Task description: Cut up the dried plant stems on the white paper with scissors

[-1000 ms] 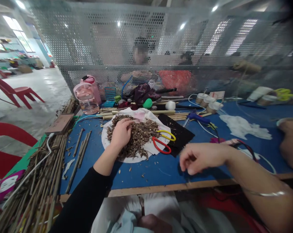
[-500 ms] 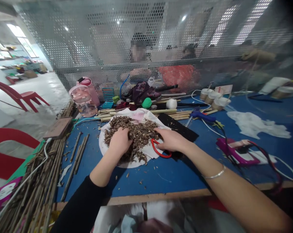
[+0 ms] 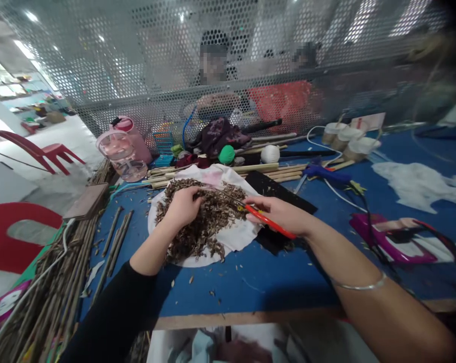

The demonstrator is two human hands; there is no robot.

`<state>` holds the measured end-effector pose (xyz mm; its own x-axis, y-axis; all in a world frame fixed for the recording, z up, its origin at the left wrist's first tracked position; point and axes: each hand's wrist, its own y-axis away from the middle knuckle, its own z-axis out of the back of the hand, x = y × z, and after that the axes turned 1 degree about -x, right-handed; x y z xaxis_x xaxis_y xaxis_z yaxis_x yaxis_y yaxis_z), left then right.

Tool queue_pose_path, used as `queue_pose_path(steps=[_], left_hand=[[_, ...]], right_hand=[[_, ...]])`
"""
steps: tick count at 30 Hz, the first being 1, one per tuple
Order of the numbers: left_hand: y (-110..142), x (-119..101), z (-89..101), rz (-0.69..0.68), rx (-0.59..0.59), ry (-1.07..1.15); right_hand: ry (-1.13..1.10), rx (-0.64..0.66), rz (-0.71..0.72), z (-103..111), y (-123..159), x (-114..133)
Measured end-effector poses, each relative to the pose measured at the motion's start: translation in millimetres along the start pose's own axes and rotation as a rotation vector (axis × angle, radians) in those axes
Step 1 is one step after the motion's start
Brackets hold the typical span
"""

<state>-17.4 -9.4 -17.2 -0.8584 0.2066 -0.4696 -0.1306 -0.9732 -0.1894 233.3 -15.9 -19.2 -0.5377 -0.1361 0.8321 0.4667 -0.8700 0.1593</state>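
The right hand (image 3: 282,214) holds scissors (image 3: 271,223) at flakes (image 3: 207,224) heaped on a cloth (image 3: 237,238); the left hand (image 3: 183,205) is at them too. Behind, a green ball (image 3: 226,154) lies near sticks (image 3: 286,176).

A blue desk (image 3: 261,275) spans the frame's middle. A white cloth (image 3: 235,237) lies at its centre, loose brown flakes (image 3: 191,279) just below, short sticks (image 3: 119,243) at left, a crumpled white sheet (image 3: 412,184) and a purple device (image 3: 398,252) at right.

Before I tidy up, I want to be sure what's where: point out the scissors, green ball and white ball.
Scissors (image 3: 268,221): head view, on the red handle.
Green ball (image 3: 226,154): head view, middle of its front.
White ball (image 3: 270,154): head view, middle of its front.
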Motion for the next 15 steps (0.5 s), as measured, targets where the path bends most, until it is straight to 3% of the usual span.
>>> queue_pose_path(steps=[5,8,13,15], left_hand=[[-33.5,-4.3,-20.1,0.007,0.085,-0.11],[-43.2,-11.8,-23.7,-0.014,0.18,-0.045],[-40.6,-16.4,7.5,0.075,0.46,0.421],[-38.5,-12.3,22.3,0.097,0.478,0.398]], right_hand=[[-0.109,-0.02,-0.024,-5.5,1.5,3.6],[-0.165,-0.032,-0.049,-6.0,2.8,5.1],[-0.252,-0.047,-0.059,-6.0,1.3,-0.8],[-0.281,-0.044,-0.065,-6.1,0.3,-1.8]])
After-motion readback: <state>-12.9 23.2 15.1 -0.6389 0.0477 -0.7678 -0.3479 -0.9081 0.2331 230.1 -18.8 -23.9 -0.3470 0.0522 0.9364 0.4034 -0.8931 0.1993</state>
